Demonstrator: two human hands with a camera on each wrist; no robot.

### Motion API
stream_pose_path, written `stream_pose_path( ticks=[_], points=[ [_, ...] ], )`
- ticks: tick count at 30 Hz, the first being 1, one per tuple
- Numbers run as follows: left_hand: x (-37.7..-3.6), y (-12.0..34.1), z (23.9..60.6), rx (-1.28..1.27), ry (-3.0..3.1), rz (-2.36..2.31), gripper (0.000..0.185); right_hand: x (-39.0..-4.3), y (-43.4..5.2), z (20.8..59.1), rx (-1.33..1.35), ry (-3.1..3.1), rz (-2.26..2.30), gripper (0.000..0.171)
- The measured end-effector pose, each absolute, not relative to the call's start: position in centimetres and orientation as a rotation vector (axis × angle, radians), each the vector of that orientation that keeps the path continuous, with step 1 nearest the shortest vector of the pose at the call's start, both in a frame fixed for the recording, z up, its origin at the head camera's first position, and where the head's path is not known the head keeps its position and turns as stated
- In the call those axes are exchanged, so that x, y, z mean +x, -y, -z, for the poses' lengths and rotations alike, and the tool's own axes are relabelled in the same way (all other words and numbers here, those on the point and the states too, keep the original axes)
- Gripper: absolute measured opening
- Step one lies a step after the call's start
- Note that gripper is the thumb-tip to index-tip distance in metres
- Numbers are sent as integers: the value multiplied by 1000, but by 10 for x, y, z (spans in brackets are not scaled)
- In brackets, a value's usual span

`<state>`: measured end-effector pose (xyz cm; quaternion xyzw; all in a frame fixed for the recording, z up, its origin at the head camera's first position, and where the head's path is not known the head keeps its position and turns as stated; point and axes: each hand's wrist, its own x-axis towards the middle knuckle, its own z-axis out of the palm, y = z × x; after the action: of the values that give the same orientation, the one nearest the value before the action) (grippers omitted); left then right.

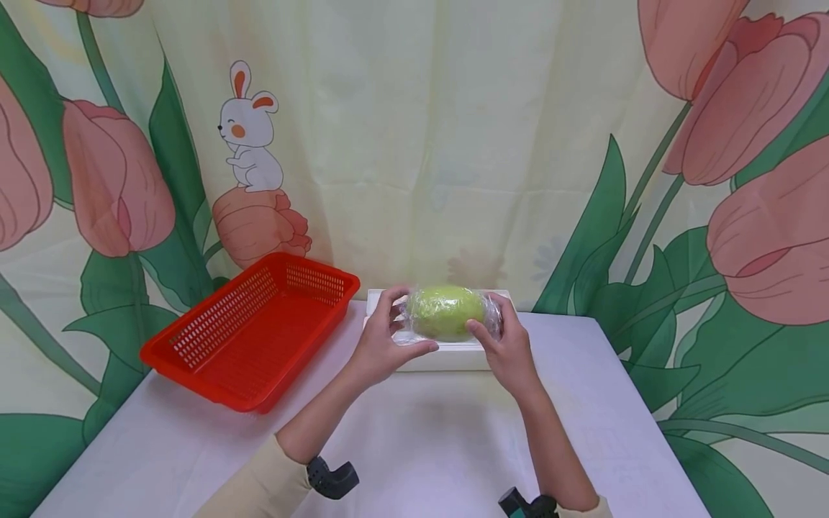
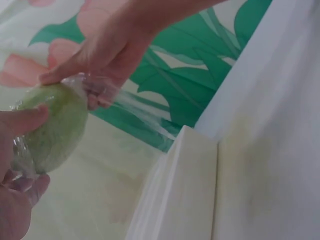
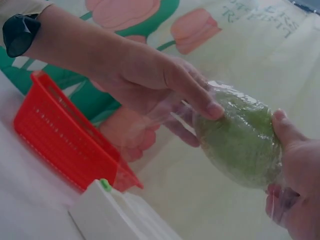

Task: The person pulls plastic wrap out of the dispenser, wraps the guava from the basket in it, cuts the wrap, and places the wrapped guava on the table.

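A green oval fruit [image 1: 444, 311] wrapped in clear plastic film is held between both hands just above a long white box [image 1: 447, 357] at the table's far edge. My left hand [image 1: 386, 338] grips its left end, thumb below and fingers over the top. My right hand [image 1: 505, 345] grips the right end, where the film bunches. In the left wrist view the fruit [image 2: 50, 127] shows with film stretched toward the right hand [image 2: 100, 60]. The right wrist view shows the fruit [image 3: 240, 140] between my left hand [image 3: 165, 85] and my right thumb [image 3: 287, 132].
An empty red slotted basket [image 1: 249, 332] sits on the white table [image 1: 414, 439] to the left of the hands. A tulip and rabbit printed curtain [image 1: 414, 144] hangs right behind the table. The white box [image 3: 120, 215] has a small green tab.
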<state>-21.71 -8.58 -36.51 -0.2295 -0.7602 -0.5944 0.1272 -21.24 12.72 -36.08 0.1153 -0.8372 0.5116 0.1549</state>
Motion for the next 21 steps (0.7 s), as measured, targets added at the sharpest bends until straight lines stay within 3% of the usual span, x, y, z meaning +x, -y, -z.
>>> stream_pose_path(
  ticks=[3,7,15,21],
  points=[
    [-219,87,367,-710,2254,1669,88,-214,-127,363,354,2410,-1406,49],
    [-222,89,370,-758,2297,1594,77,-217,-127,368,397,2400,-1321,53],
    [-228,90,382,-648,2373,1756,65,-219,-124,380,555,2383,-1220,101],
    [-233,91,391,-558,2469,1743,57,-224,-123,393,579,2410,-1177,89]
  ],
)
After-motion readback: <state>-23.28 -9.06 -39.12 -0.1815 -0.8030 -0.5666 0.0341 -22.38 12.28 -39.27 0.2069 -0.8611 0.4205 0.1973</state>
